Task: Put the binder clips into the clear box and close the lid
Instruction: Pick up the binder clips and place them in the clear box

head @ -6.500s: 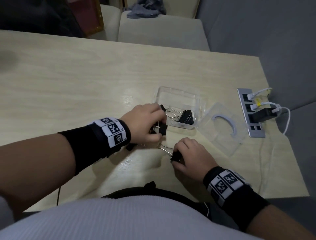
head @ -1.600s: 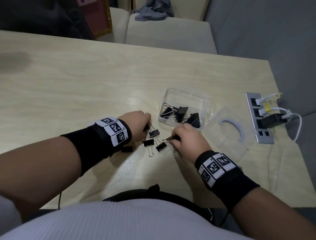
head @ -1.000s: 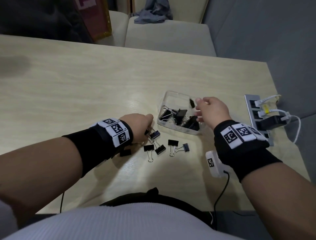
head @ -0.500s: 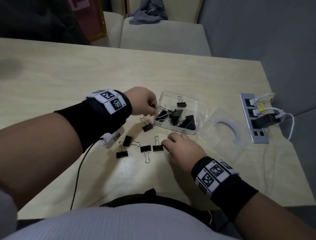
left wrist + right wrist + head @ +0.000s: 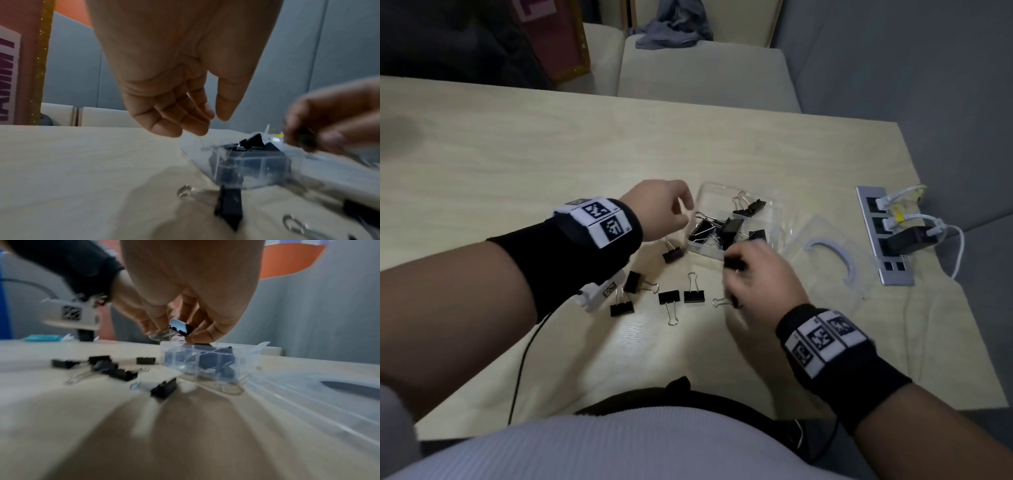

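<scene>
The clear box [image 5: 708, 187] sits open mid-table with several black binder clips [image 5: 732, 224] inside, and its lid [image 5: 825, 260] lies flat to the right. My right hand [image 5: 734, 270] pinches one black binder clip [image 5: 180, 328] just above the box's near edge [image 5: 205, 363]. My left hand [image 5: 197, 126] hovers at the box's left side with loosely curled fingers that hold nothing. Several loose clips [image 5: 693, 296] lie on the table in front of the box, and one clip [image 5: 673, 253] lies by its left corner.
A grey power strip [image 5: 887, 240] with white cables and a black plug lies right of the lid, near the table's right edge. A thin black cable [image 5: 524, 359] runs from my left wrist off the near edge. Beige chairs [image 5: 705, 75] stand behind the table.
My right hand has lifted a clip off the table and moved it up toward the box. My left hand stays by the box's left side, empty.
</scene>
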`<state>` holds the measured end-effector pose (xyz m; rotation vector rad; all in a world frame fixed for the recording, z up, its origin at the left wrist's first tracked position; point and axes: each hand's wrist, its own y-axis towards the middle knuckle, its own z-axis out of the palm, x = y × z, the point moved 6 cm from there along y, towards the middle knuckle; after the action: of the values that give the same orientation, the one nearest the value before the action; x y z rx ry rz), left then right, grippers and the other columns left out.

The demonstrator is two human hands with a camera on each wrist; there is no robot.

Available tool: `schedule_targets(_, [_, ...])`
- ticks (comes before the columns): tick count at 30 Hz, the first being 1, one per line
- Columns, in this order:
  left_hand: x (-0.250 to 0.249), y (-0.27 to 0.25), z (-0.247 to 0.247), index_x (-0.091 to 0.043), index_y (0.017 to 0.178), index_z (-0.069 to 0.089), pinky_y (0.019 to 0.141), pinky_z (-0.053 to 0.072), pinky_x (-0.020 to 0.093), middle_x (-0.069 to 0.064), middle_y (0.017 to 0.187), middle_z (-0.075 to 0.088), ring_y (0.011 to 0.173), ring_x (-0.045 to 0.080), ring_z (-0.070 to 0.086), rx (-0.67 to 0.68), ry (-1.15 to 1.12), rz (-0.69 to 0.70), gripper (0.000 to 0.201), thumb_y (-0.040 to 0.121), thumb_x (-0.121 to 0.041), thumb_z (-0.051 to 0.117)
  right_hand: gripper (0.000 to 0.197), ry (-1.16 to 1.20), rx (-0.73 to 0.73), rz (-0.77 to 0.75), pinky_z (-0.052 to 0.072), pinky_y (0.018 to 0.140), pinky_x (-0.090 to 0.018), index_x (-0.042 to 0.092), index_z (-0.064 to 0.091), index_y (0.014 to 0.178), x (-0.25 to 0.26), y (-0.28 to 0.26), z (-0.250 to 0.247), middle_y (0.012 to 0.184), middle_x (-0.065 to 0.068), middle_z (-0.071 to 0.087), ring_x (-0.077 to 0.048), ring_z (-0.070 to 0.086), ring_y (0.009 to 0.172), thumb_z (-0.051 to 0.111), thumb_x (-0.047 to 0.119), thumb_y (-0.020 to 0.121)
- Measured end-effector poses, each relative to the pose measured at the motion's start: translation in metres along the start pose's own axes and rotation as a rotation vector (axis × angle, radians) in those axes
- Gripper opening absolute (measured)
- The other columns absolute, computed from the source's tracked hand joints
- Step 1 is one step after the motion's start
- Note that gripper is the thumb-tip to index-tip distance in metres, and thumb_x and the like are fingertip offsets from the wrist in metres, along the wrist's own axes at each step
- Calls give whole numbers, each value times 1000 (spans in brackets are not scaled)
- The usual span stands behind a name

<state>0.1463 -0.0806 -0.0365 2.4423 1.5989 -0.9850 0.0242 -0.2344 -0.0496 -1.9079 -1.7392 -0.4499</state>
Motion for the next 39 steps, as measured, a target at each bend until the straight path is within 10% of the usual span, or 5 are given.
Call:
schedule_targets(6, [12,-32,35,-27,97,61,73,47,29,-9,91,64,85,16,59,368,341,79,21,79,-37,66,36,220,-331,303,50,92,-34,18,59,125,-23,42,-51,123,-5,64,-18,63,100,65,33,93])
schedule_targets(13, [0,-59,83,-25,115,49,69,50,36,-1,107,54,93,25,60,455,567,250,46,77,-45,67,15,-85,-6,109,50,82,-34,18,64,107,2,29,-34,100,0,61,-20,61,89,60,25,94])
schedule_targets(18, [-3,-58,93,-20,118,51,67,47,34,5,109,57,95,30,61,415,569,245,41,80,-33,61,25,-448,393,56,56,80,-40,20,54,115,-13,-8,32,120,-6,48,-30,61,95,58,20,90])
schedule_targets(30, [-24,-14,22,-20,95,62,65,39,24,-3,78,61,78,21,60,62,79,98,26,75,-36,67,17,-37,95,81,48,70,-25,21,68,101,-5,10,-14,94,2,54,-13,56,72,69,23,84])
schedule_targets(39, [-21,35,-13,-18,130,52,80,40,24,-3,108,70,99,17,62,-161,-142,-63,49,86,-36,64,44,148,-143,279,51,102,-40,16,56,133,-8,59,-51,127,-4,65,-22,63,111,67,31,93])
